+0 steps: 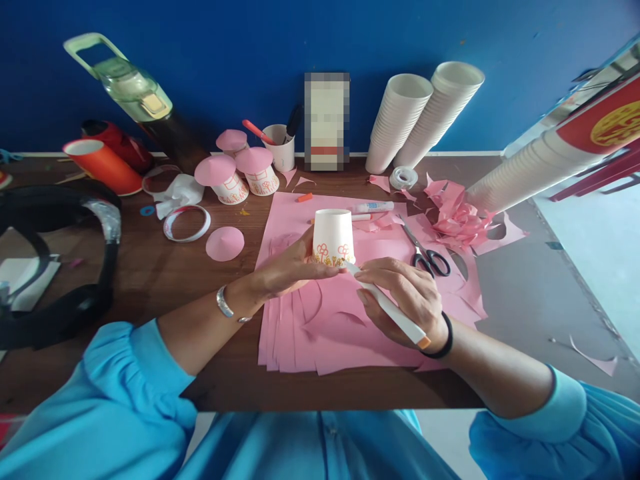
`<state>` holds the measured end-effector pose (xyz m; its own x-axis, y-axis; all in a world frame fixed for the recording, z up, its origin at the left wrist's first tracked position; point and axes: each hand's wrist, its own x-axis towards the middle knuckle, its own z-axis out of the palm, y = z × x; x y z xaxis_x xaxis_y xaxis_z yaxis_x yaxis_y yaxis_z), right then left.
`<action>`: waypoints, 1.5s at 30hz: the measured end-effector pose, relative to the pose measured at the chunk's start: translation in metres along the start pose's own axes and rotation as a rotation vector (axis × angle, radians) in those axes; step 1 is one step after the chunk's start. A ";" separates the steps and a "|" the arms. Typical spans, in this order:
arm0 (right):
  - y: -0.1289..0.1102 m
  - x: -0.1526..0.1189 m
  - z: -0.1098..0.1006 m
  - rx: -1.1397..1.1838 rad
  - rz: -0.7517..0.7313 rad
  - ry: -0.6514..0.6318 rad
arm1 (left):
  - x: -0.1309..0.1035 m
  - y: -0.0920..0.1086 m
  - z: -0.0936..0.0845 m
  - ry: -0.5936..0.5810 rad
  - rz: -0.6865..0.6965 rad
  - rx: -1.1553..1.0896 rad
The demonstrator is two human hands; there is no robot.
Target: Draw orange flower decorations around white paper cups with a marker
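An upside-down white paper cup (pixel 333 230) is held by my left hand (pixel 290 267), its fingers wrapped round the left side and lower edge. Red flowers and yellow marks are drawn near the cup's lower rim. My right hand (pixel 403 300) grips a white marker (pixel 393 313) with an orange end; its tip meets the lower right of the drawn band. Under both hands lies a stack of pink paper sheets (pixel 285 333). Black-handled scissors (pixel 430 260) rest on the paper, to the right of the cup.
Pink-roofed cups (pixel 233 187) stand at the back left, near a pen cup (pixel 280 157) and a tall bottle (pixel 145 100). Stacked white cups (pixel 400 120) stand at the back right. Crumpled pink scraps (pixel 463 217) lie right; a black headset (pixel 100 287) lies far left.
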<state>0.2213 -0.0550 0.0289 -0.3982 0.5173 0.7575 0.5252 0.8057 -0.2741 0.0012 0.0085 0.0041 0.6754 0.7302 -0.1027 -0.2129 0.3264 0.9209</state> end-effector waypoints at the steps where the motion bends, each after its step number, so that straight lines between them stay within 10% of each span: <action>1: 0.000 0.000 0.000 -0.003 0.002 -0.001 | 0.000 0.000 0.000 0.000 -0.001 0.005; 45: 0.001 -0.002 -0.001 0.044 -0.005 -0.016 | 0.000 -0.001 -0.002 -0.034 0.015 -0.043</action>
<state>0.2235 -0.0560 0.0276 -0.4127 0.5179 0.7493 0.4899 0.8197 -0.2967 -0.0002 0.0097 0.0021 0.6952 0.7149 -0.0752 -0.2531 0.3413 0.9053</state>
